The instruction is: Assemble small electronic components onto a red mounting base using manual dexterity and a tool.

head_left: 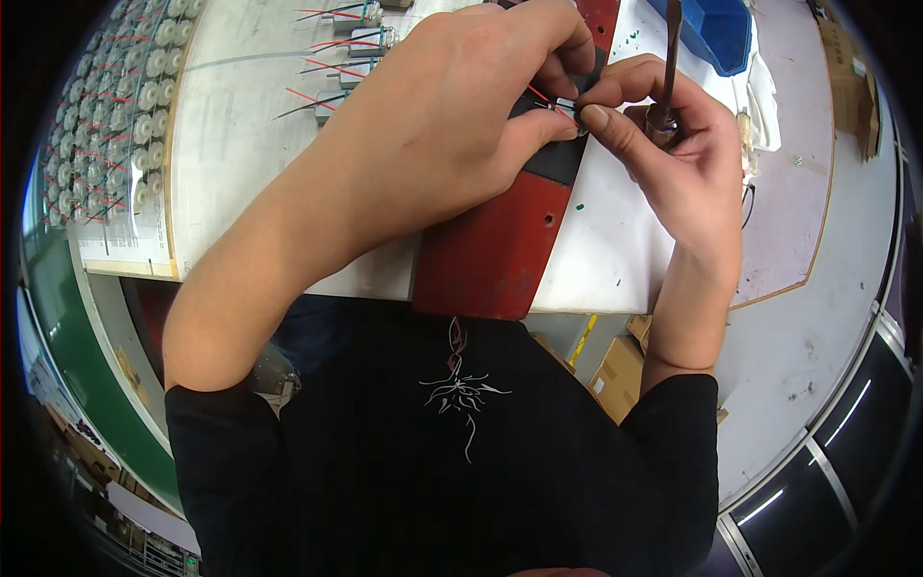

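White worktop [240,135] spans the upper part of the frame. At upper centre, the right hand [694,159] pinches a small silver part with thin red and black wires [565,104] between thumb and forefinger, above a long red board with a black band [495,245]; it also cradles a dark-shafted screwdriver [671,67]. The left hand [452,106] bends over the wires, thumb beside the part; whether its fingertips grip anything, I cannot tell. Farther left lie silver motors with red and black leads [367,40]. One blue plastic bin [719,40] sits at upper right; white round parts in rows [115,125] fill the upper left.
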A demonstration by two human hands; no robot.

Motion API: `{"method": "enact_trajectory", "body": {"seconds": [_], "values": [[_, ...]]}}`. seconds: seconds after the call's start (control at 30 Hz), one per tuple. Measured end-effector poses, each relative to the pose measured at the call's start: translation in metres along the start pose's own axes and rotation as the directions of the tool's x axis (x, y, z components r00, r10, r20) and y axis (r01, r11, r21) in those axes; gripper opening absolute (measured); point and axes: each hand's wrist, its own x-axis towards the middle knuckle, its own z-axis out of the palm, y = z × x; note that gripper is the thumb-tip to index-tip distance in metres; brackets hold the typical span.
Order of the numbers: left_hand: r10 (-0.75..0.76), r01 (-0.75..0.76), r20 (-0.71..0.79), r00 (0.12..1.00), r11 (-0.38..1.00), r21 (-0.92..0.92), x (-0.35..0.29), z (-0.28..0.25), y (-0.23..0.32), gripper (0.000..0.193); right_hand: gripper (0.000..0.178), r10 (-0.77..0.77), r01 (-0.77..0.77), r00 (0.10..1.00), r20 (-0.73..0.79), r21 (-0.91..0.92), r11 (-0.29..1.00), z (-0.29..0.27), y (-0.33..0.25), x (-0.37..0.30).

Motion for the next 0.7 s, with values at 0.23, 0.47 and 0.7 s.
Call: {"method": "enact_trajectory", "body": {"seconds": [0.23, 0.47, 0.7], "values": [[-0.573, 0.679, 0.401, 0.715, 0.706, -0.201, 0.003, -0.009, 0.009, 0.03, 0.013, 0.007, -0.007, 1.0, -0.001, 0.022, 1.0, 0.003, 0.0, -0.002], [-0.513, 0.569, 0.309, 0.801, 0.813, -0.123, -0.003, -0.001, 0.008, 0.029, 0.014, 0.043, -0.041, 0.999, -0.026, 0.076, 0.996, 0.002, 0.003, -0.004], [-0.484, 0.539, 0.291, 0.825, 0.829, -0.147, -0.004, -0.001, 0.005, 0.023, 0.014, 0.015, -0.015, 1.0, -0.016, -0.008, 1.0, -0.004, 0.016, -0.003]]}}
